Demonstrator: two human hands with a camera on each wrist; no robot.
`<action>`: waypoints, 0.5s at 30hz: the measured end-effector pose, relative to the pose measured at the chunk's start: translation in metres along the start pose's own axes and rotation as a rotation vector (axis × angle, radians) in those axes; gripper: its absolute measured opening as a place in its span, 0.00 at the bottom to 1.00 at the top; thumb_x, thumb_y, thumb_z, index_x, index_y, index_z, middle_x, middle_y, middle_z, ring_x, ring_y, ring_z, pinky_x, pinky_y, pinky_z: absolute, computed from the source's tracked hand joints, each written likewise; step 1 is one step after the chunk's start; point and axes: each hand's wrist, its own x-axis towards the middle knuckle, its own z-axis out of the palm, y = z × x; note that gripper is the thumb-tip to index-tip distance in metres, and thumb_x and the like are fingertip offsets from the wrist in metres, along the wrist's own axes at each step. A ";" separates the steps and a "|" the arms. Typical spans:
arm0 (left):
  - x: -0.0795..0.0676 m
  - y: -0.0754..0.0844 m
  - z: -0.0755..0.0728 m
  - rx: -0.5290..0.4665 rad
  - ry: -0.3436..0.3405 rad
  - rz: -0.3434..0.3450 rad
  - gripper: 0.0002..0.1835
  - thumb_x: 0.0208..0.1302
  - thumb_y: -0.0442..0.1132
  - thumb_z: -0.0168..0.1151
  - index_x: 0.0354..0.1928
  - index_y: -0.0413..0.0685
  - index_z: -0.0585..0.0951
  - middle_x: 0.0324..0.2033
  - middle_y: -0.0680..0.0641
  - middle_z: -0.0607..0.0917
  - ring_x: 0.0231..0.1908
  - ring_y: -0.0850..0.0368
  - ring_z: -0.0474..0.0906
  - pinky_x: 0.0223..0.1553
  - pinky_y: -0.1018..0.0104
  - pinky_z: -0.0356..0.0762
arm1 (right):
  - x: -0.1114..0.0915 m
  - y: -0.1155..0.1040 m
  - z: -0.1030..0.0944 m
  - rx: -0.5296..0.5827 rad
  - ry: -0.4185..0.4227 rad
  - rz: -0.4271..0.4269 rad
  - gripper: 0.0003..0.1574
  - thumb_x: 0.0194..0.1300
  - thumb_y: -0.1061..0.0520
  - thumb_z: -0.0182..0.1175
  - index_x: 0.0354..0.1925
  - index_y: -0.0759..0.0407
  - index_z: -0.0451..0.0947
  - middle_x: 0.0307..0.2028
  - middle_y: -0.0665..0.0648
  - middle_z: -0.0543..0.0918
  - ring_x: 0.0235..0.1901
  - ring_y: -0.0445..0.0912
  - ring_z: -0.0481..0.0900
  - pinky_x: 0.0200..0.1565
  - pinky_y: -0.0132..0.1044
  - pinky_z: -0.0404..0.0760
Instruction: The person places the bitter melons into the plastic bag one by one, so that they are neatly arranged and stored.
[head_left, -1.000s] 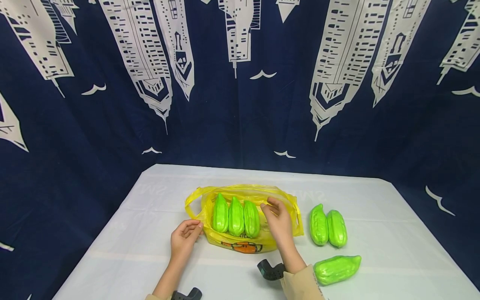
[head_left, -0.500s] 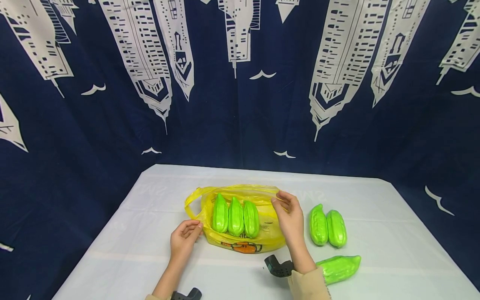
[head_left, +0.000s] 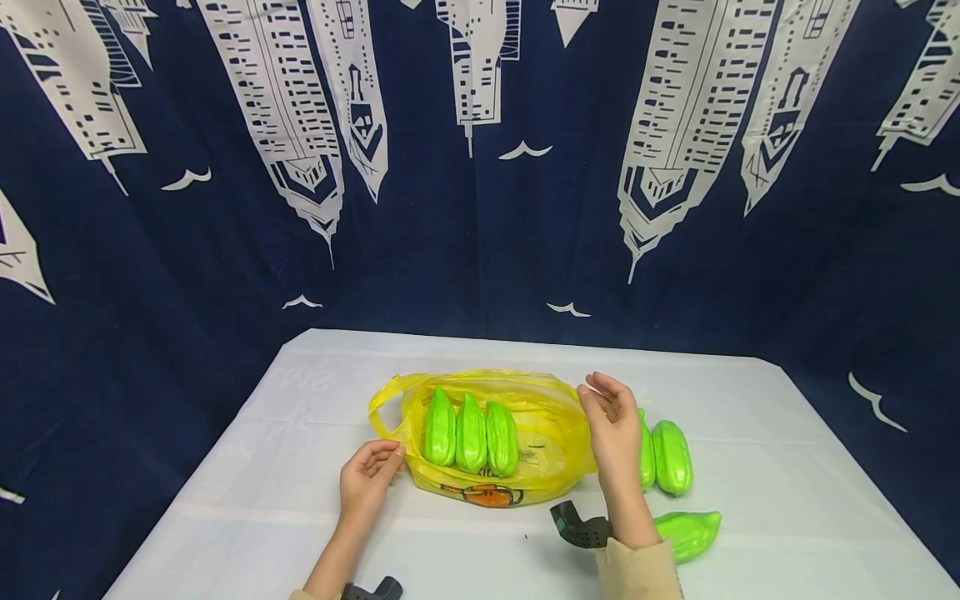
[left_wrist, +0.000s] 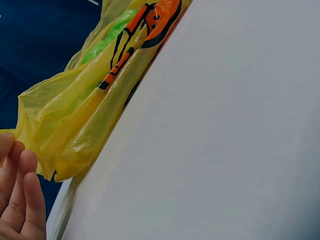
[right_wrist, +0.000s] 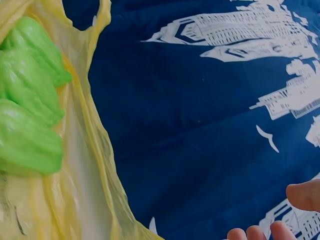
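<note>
In the head view a yellow plastic bag (head_left: 551, 450) lies spread on the table with its mouth open. Three glossy green ridged vegetables (head_left: 471, 433) with pointed ends lie side by side inside it. My left hand (head_left: 367, 475) pinches the bag's left edge between thumb and fingertips; the left wrist view shows the stretched film (left_wrist: 55, 110) at these fingers (left_wrist: 34, 200). My right hand (head_left: 617, 425) is over the bag's right edge, thumb and fingers apart and nothing between them. Just beyond it, partly covered by it, are two more green vegetables (head_left: 672, 458).
Another green vegetable (head_left: 690, 533) lies at the front right, partly behind the right forearm. The table (head_left: 262, 500) has a white cover. Behind it hangs a dark blue cloth (head_left: 480, 233) printed with white buildings. Black cameras (head_left: 581, 525) sit on both wrists.
My right hand has moved from over the bag's inside rightward past its right edge, toward the pair of green vegetables. My left hand keeps its pinch on the bag, and the three vegetables inside stay put.
</note>
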 end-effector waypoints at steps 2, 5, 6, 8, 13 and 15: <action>0.000 0.000 0.000 -0.001 -0.001 0.000 0.11 0.56 0.29 0.66 0.39 0.29 0.79 0.28 0.42 0.83 0.24 0.58 0.80 0.23 0.71 0.78 | 0.001 -0.003 -0.004 0.001 0.004 0.012 0.27 0.67 0.53 0.57 0.60 0.62 0.66 0.56 0.57 0.73 0.49 0.40 0.70 0.49 0.24 0.70; 0.000 -0.001 -0.001 -0.002 0.000 -0.003 0.11 0.56 0.29 0.66 0.39 0.29 0.79 0.28 0.43 0.83 0.24 0.58 0.81 0.23 0.71 0.78 | 0.003 -0.006 -0.010 0.016 0.010 0.024 0.27 0.68 0.54 0.56 0.60 0.63 0.66 0.56 0.58 0.73 0.49 0.40 0.70 0.49 0.24 0.70; 0.000 0.000 -0.001 -0.004 0.000 -0.004 0.11 0.56 0.29 0.66 0.39 0.29 0.79 0.28 0.43 0.83 0.24 0.58 0.81 0.23 0.71 0.78 | 0.004 -0.006 -0.013 0.018 0.014 0.026 0.27 0.67 0.54 0.56 0.60 0.63 0.66 0.55 0.58 0.73 0.49 0.40 0.70 0.49 0.24 0.70; 0.000 0.000 -0.001 -0.007 -0.001 -0.005 0.10 0.57 0.29 0.66 0.39 0.30 0.79 0.28 0.43 0.83 0.24 0.57 0.81 0.23 0.71 0.78 | 0.007 -0.004 -0.018 0.026 0.019 0.020 0.27 0.67 0.53 0.57 0.60 0.64 0.66 0.55 0.58 0.73 0.48 0.40 0.71 0.49 0.24 0.71; 0.000 0.000 -0.001 -0.005 0.000 -0.003 0.10 0.57 0.30 0.66 0.39 0.30 0.79 0.28 0.43 0.82 0.24 0.57 0.81 0.24 0.71 0.79 | 0.032 0.040 -0.036 0.117 0.024 -0.051 0.30 0.62 0.51 0.63 0.58 0.60 0.70 0.53 0.58 0.76 0.46 0.41 0.75 0.46 0.25 0.76; 0.000 -0.001 -0.001 0.003 0.000 -0.003 0.11 0.57 0.30 0.66 0.39 0.30 0.79 0.28 0.43 0.83 0.24 0.57 0.81 0.24 0.71 0.79 | 0.049 0.069 -0.046 0.131 0.022 -0.067 0.30 0.60 0.50 0.65 0.58 0.57 0.70 0.54 0.57 0.76 0.48 0.43 0.75 0.47 0.26 0.76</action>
